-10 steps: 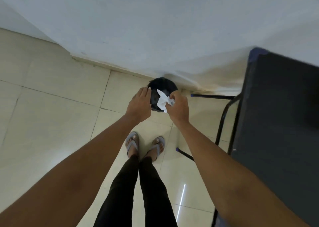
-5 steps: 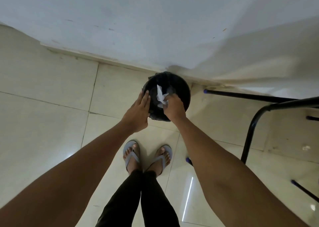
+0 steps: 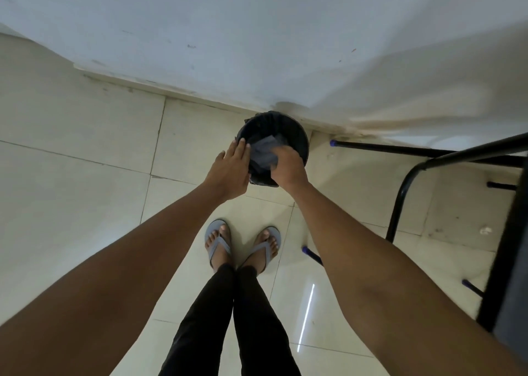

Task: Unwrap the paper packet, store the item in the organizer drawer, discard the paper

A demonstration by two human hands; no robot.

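A small black bin point(image 3: 300, 140) with a dark liner stands on the floor against the wall. The paper point(image 3: 264, 153) looks grey in the shade inside the bin's mouth. My right hand point(image 3: 287, 168) reaches into the bin from the near side, its fingers curled down onto the paper's right edge. My left hand point(image 3: 231, 171) lies flat on the bin's left rim with its fingers together and holds nothing. No organizer drawer or unwrapped item is in view.
A black metal table frame point(image 3: 405, 187) with blue-capped feet stands to the right, with the dark tabletop edge point(image 3: 511, 275) at the far right. My feet in grey sandals point(image 3: 218, 244) stand on pale floor tiles just before the bin. A white wall point(image 3: 257, 47) rises behind.
My right hand has gone lower into the bin and the paper has dropped from above the rim into its shaded mouth. The view has shifted slightly; my left hand stays at the rim.
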